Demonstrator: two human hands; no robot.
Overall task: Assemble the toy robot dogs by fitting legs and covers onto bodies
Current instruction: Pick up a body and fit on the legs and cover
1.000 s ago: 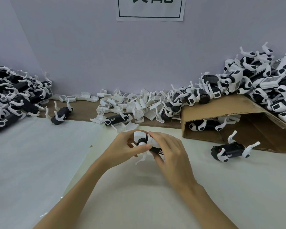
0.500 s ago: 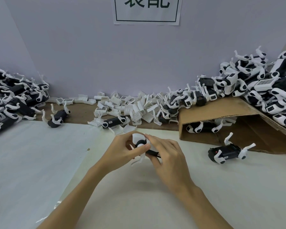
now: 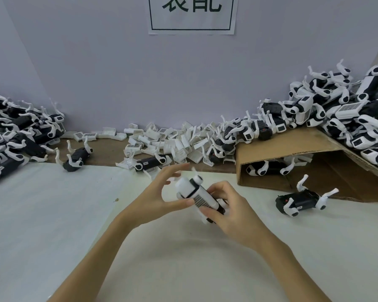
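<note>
Setting: pale lilac wall with a printed sign; white-covered surface with a brown strip along the wall.

Stock: heap of loose white covers at centre back; piles of toy dogs at left and right; tipped cardboard box; one black body with legs lying apart at right.

Item in work: toy dog, held above the surface at centre, white cover up, tilted, legs below.

Handling (judged): hard moulded plastic, light, rigid, smooth; the thin legs look like the weak points. Best held by the sides of the body, not by the legs.

Right hand: fingers curled round the rear of the body, gripping it from the side.

Left hand: thumb pressed on the cover's near edge; fingers spread and raised beyond the front end, blurred, gripping nothing.
</note>
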